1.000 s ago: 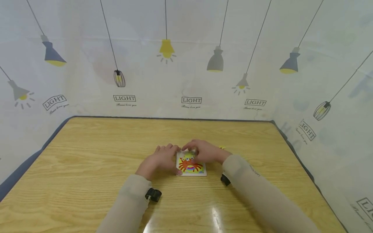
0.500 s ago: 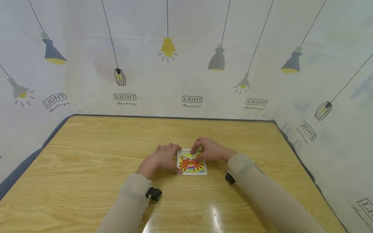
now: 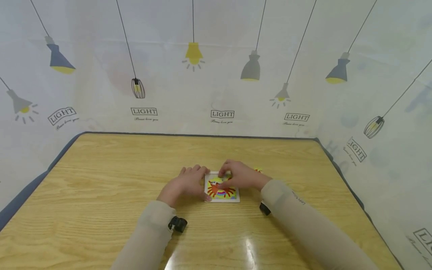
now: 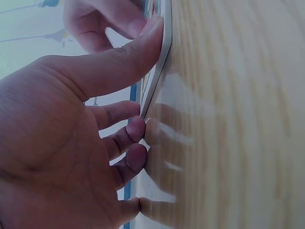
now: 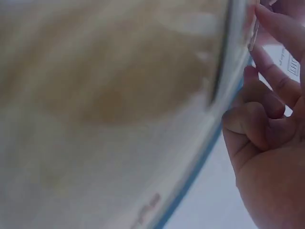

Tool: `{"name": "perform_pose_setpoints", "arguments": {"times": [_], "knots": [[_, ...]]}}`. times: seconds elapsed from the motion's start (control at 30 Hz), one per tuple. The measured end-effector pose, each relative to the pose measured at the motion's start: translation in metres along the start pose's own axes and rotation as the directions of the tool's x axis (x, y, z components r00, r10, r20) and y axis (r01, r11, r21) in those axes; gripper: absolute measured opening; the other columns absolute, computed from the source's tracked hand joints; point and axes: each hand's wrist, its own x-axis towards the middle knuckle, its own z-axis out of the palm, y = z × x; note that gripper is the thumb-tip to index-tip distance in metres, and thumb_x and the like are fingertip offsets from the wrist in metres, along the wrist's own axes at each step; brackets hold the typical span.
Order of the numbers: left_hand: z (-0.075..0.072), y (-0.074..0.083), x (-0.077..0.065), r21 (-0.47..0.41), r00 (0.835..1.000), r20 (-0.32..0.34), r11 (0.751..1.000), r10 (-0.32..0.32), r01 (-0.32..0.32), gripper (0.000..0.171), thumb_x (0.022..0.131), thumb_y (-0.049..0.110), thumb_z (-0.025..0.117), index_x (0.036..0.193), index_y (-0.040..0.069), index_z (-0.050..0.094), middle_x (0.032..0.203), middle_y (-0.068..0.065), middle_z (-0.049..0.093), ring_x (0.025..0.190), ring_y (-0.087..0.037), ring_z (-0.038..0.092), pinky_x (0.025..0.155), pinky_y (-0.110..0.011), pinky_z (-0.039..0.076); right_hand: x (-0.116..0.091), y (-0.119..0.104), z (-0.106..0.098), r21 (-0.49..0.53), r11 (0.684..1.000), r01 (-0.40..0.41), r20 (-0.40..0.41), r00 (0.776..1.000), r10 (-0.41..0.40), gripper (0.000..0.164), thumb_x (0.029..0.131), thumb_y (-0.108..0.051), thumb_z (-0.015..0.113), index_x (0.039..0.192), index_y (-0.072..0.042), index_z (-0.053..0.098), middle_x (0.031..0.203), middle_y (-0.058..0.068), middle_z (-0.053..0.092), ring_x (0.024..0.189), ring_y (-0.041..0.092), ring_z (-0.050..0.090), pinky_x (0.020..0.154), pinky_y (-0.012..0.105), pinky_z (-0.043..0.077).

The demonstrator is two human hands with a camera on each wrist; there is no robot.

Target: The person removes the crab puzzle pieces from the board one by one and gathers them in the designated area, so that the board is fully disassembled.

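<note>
A small square jigsaw puzzle [image 3: 221, 194] with a red crab on yellow lies flat on the wooden table, inside a white-edged tray [image 3: 227, 201]. My left hand [image 3: 185, 186] holds the tray's left side, thumb on its near corner and forefinger by the far one; the other fingertips touch the table in the left wrist view. Over the puzzle's upper part, my right hand [image 3: 243, 176] pinches a thin puzzle piece [image 5: 254, 37], seen edge-on in the right wrist view. A greyish patch shows at the tray's top. The right fingers hide the puzzle's upper right.
Behind my right wrist lies a small yellow and red piece [image 3: 258, 170], partly hidden. The wooden table [image 3: 111, 195] reaches back to a pale wall cloth [image 3: 175, 93] printed with lamps. Black wrist cameras sit under both sleeves.
My right hand shifted right, then back slightly left over the puzzle. The piece behind the right wrist was hidden half a second ago and shows again. My left hand stays in place.
</note>
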Motion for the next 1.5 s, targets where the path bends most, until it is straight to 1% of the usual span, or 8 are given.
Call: {"name": "perform_pose_setpoints", "arguments": {"times": [0.2, 0.37, 0.6, 0.73, 0.93, 1.13, 1.37, 1.5], "knots": [[0.0, 0.001, 0.003, 0.005, 1.0, 0.004, 1.0, -0.011, 0.011, 0.095, 0.081, 0.043, 0.093, 0.158, 0.015, 0.045, 0.161, -0.012, 0.046, 0.154, -0.039, 0.036, 0.136, -0.063, 0.002, -0.016, 0.002, -0.036, 0.004, 1.0, 0.025, -0.084, 0.996, -0.024, 0.03, 0.095, -0.034, 0.082, 0.121, -0.022, 0.073, 0.112, -0.002, 0.072, 0.097, 0.022, 0.063, 0.084, 0.035, 0.054], [-0.001, 0.001, 0.004, 0.017, 1.0, 0.0, 1.0, -0.01, 0.01, 0.097, 0.08, 0.045, 0.093, 0.159, 0.014, 0.045, 0.162, -0.014, 0.045, 0.154, -0.039, 0.036, 0.136, -0.062, 0.003, -0.037, 0.022, -0.067, -0.012, 1.0, -0.002, -0.154, 0.988, 0.0, 0.032, 0.096, -0.03, 0.08, 0.125, -0.02, 0.073, 0.109, 0.0, 0.073, 0.088, 0.022, 0.06, 0.076, 0.031, 0.051], [-0.002, 0.0, -0.002, 0.036, 1.0, 0.0, 0.999, -0.004, 0.004, 0.1, 0.081, 0.047, 0.092, 0.161, 0.014, 0.042, 0.164, -0.015, 0.042, 0.157, -0.041, 0.032, 0.135, -0.065, 0.005, -0.067, 0.069, -0.091, -0.032, 0.997, -0.067, -0.208, 0.976, 0.059, 0.031, 0.098, -0.027, 0.077, 0.126, -0.015, 0.072, 0.108, 0.002, 0.072, 0.099, 0.021, 0.062, 0.089, 0.038, 0.052], [-0.002, -0.001, -0.001, 0.049, 1.0, 0.006, 0.999, -0.011, 0.011, 0.1, 0.082, 0.046, 0.091, 0.162, 0.015, 0.04, 0.166, -0.014, 0.041, 0.159, -0.041, 0.031, 0.135, -0.064, 0.003, -0.08, 0.098, -0.093, -0.036, 0.994, -0.101, -0.197, 0.976, 0.092, 0.032, 0.1, -0.026, 0.076, 0.127, -0.01, 0.072, 0.106, 0.004, 0.073, 0.099, 0.02, 0.064, 0.091, 0.039, 0.056], [0.0, -0.002, 0.005, 0.07, 0.999, 0.033, 0.998, 0.001, -0.004, 0.101, 0.084, 0.047, 0.089, 0.164, 0.014, 0.038, 0.167, -0.015, 0.039, 0.159, -0.042, 0.03, 0.135, -0.065, 0.003, -0.09, 0.13, -0.083, -0.006, 0.985, -0.174, -0.154, 0.973, 0.171, 0.032, 0.098, -0.026, 0.078, 0.125, -0.009, 0.071, 0.101, 0.006, 0.069, 0.088, 0.017, 0.063, 0.073, 0.029, 0.053], [-0.005, 0.001, -0.004, 0.078, 0.999, 0.041, 0.997, -0.003, 0.0, 0.099, 0.085, 0.046, 0.089, 0.163, 0.013, 0.038, 0.168, -0.018, 0.038, 0.159, -0.044, 0.029, 0.134, -0.066, 0.006, -0.086, 0.135, -0.072, 0.016, 0.989, -0.145, -0.16, 0.976, 0.145, 0.033, 0.097, -0.027, 0.079, 0.123, -0.008, 0.073, 0.105, 0.007, 0.068, 0.1, 0.021, 0.067, 0.086, 0.035, 0.054], [-0.016, 0.017, -0.017, 0.094, 0.997, 0.071, 0.995, 0.031, -0.038, 0.095, 0.087, 0.044, 0.087, 0.161, 0.009, 0.039, 0.164, -0.021, 0.041, 0.157, -0.046, 0.032, 0.133, -0.069, 0.011, -0.084, 0.135, -0.068, -0.005, 0.985, -0.175, -0.143, 0.975, 0.172, 0.031, 0.095, -0.026, 0.081, 0.121, -0.011, 0.073, 0.101, 0.005, 0.069, 0.093, 0.019, 0.063, 0.082, 0.032, 0.052], [-0.015, 0.019, -0.015, 0.104, 0.997, 0.068, 0.994, 0.026, -0.033, 0.094, 0.087, 0.045, 0.087, 0.161, 0.01, 0.039, 0.164, -0.019, 0.041, 0.157, -0.044, 0.033, 0.133, -0.068, 0.011, -0.084, 0.136, -0.069, -0.03, 0.986, -0.164, -0.138, 0.978, 0.159, 0.032, 0.095, -0.028, 0.081, 0.122, -0.012, 0.072, 0.103, 0.006, 0.071, 0.094, 0.019, 0.065, 0.083, 0.034, 0.053]]}}
